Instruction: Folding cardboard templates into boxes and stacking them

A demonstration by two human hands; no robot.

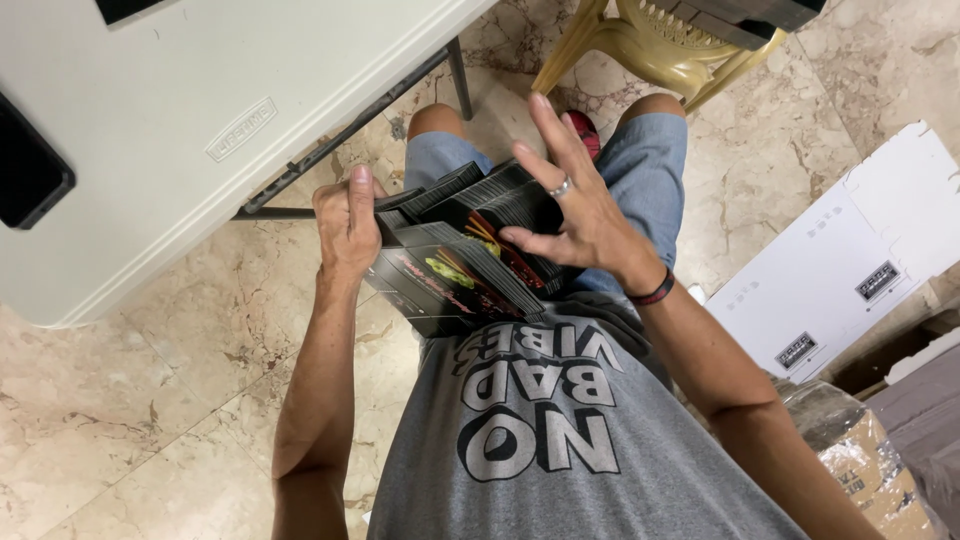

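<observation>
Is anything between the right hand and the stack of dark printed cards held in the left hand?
Nothing visible. The right hand spreads directly over the fanned stack of cards, fingertips at its edge, while the left hand grips the other side.

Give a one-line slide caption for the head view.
Seated person's left hand grips a fanned stack of glossy black printed cards while the right hand rests spread fingers on it.

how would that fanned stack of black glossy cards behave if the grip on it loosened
The stack of cards is already splayed, so it would likely slide apart. The faces look glossy, probably slippery. Only the left hand grips one edge; the right hand rests open-fingered on top, so sheets may spill onto the lap.
</observation>
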